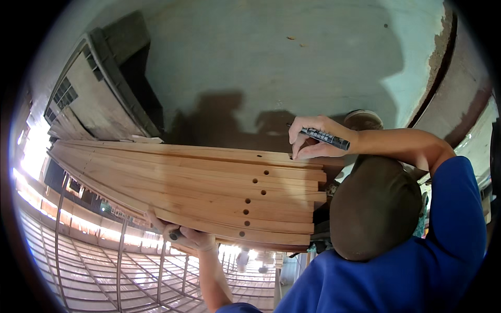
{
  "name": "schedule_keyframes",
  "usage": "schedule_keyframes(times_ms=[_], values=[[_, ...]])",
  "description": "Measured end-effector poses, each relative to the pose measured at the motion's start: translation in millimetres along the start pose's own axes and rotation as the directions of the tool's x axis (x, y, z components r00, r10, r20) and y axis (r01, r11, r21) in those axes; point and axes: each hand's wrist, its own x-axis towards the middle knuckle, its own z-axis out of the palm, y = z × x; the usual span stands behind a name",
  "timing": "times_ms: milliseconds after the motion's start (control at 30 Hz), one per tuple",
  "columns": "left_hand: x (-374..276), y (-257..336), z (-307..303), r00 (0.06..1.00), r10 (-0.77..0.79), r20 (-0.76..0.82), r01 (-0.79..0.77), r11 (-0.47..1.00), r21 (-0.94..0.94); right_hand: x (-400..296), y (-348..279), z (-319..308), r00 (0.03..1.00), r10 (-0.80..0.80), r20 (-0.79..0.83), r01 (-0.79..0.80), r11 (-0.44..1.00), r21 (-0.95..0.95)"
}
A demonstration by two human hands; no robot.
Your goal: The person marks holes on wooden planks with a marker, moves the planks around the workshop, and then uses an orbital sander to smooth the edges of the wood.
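Observation:
A row of pale wooden boards (164, 176) lies side by side before me, narrowing towards the left of the view. Small dark round holes or spots (247, 201) run across them near their uneven right ends. My right hand (323, 137) holds a black marker pen (327, 137) that bears writing. Its thumb and fingertips meet at a dark spot on the topmost board; whether they pinch something small is unclear. At the lower edge of the boards, my left hand (191, 236) is curled around a cylindrical thing with a dark round end (175, 234), its fingers against the wood.
A dark cap (375, 207) and blue sleeves fill the lower right. Past the boards' upper edge is a greenish floor (274, 70) with shadows and small scraps. A grey panelled box-like structure (101, 86) stands at upper left. Metal bars (121, 258) cross the bright lower left.

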Motion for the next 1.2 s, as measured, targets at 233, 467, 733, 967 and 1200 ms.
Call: schedule_keyframes(times_ms=[233, 467, 733, 967, 1200], values=[[0, -4, 2, 0.998, 0.067, 0.005, -0.067, 0.995, 0.068, -22, 9, -18, 0.989, -0.039, 0.139, 0.059, 0.987, -0.147], [4, 4, 4, 0.992, 0.121, 0.031, -0.123, 0.989, 0.078, -25, 14, -20, 0.98, -0.087, 0.18, 0.104, 0.991, -0.084], [8, 14, 3, 0.993, 0.105, 0.045, -0.11, 0.985, 0.13, -11, 0, -13, 0.991, 0.124, 0.041, -0.13, 0.889, 0.439], [13, 26, 12, 0.998, 0.022, -0.063, -0.027, 0.997, -0.078, 10, 4, 15, 0.941, 0.336, -0.036, -0.247, 0.755, 0.608], [18, 34, 9, 0.993, -0.093, -0.072, 0.085, 0.99, -0.108, 29, 20, 34, 0.953, 0.209, -0.221, -0.096, 0.897, 0.432]])
